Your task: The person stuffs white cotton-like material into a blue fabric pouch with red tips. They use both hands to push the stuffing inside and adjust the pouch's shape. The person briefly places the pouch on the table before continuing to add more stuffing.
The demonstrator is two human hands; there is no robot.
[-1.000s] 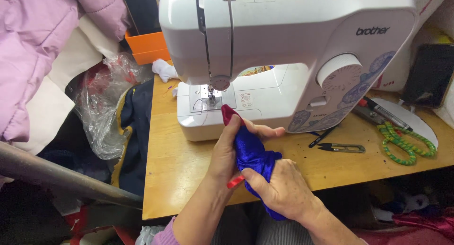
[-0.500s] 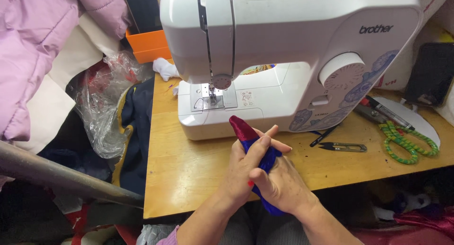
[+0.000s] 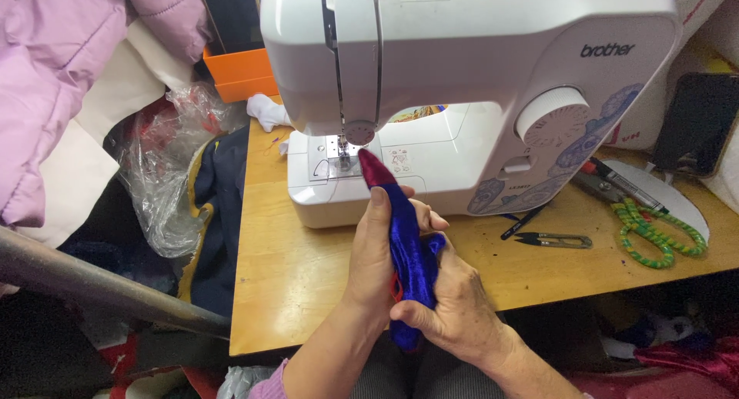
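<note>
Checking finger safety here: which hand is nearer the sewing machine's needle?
Left. The left hand reaches up along the blue fabric, fingertips just below the needle. The right hand grips the fabric lower, nearer the table edge.

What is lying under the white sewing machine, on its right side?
Black scissors with handles wrapped in green cord lie on a white sheet, and a thin dark tool pokes out from under the sewing machine. Their far ends are covered by its body.
</note>
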